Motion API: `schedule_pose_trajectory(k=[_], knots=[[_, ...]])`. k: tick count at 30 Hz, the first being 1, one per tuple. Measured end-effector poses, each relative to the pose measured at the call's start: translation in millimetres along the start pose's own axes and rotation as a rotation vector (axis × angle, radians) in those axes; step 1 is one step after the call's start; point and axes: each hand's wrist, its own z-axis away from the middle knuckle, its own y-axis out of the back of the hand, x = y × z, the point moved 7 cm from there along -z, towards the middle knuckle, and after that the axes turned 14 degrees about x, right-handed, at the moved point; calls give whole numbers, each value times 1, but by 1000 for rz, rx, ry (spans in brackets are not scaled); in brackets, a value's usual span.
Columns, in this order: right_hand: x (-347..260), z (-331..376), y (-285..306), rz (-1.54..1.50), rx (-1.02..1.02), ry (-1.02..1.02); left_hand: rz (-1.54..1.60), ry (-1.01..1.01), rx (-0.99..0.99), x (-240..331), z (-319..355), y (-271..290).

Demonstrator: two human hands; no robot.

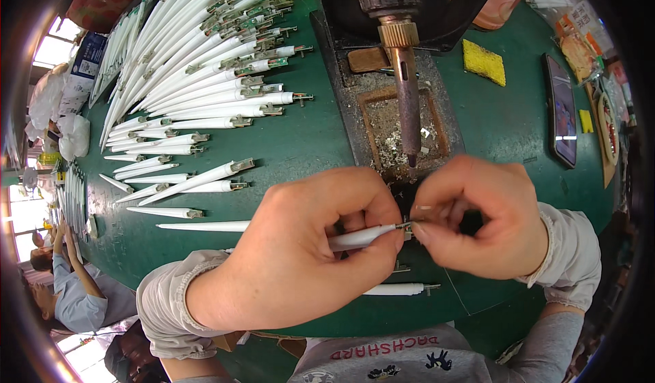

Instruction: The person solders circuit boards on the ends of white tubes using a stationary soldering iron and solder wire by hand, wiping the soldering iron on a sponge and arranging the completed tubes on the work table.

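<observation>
A big green worktop [300, 154] fills most of the view. A large heap of white sticks [205, 76] lies on its left part, with the pointy ends toward the left and metal bits on the other ends. The left hand [310, 229] is curled tight around something thin. The right hand [484, 212] is bent, with its thumb and finger pinched together; I can't tell if they grip anything. Past the hands, a soldering iron [407, 103] points down over a tray [353, 107] full of crumbs. A phone [562, 110] lies to the right. The white stick [358, 238] is what the left hand grips. A yellow sponge [484, 62] sits between the iron and the phone. The stick's little metal end [405, 225] is right at the right hand's fingertips.
</observation>
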Motion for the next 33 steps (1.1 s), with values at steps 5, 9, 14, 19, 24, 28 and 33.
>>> schedule_pose_trajectory(k=[5,9,14,19,24,28,33], knots=[[16,2,4,-385,27,-380,44,55,86,1,-8,10],[12,0,6,-306,0,-306,148,105,93,2,-12,13],[11,-2,4,-235,-9,-261,233,52,133,9,-14,16],[10,-4,6,-297,81,-257,248,40,144,10,-14,17],[9,-4,5,-346,98,-272,266,-29,148,14,-14,17],[9,-4,4,-353,119,-276,282,7,144,11,-14,17],[10,-5,5,-375,121,-284,260,23,136,10,-12,19]])
